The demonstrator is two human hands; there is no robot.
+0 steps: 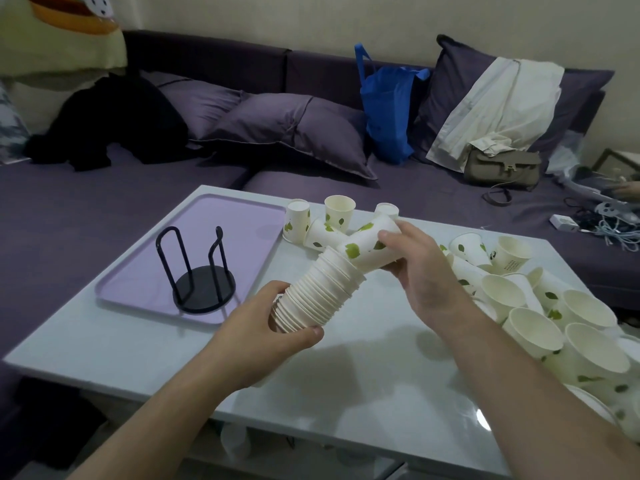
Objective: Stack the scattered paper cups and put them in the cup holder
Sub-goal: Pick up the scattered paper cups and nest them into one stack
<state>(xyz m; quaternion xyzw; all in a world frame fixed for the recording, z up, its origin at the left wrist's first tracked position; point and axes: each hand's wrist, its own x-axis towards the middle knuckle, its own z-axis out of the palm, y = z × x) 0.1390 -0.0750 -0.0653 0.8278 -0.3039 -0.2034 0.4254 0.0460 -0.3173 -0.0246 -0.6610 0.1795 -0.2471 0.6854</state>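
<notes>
My left hand (273, 332) grips a long stack of nested white paper cups (317, 294), held tilted above the table. My right hand (420, 268) holds one leaf-printed cup (369, 245) at the stack's upper end, its mouth over the top of the stack. The black wire cup holder (199, 284) stands empty on a lilac tray (239, 216) to the left. Several loose cups lie at the back centre (339, 209), and a pile of them (568, 327) covers the table's right side.
The white glass-topped table (363, 386) stands before a purple sofa with pillows (287, 129), a blue bag (388, 112), a grey handbag (502, 168) and black clothing (114, 123). Cables and a charger (595, 220) lie at the far right.
</notes>
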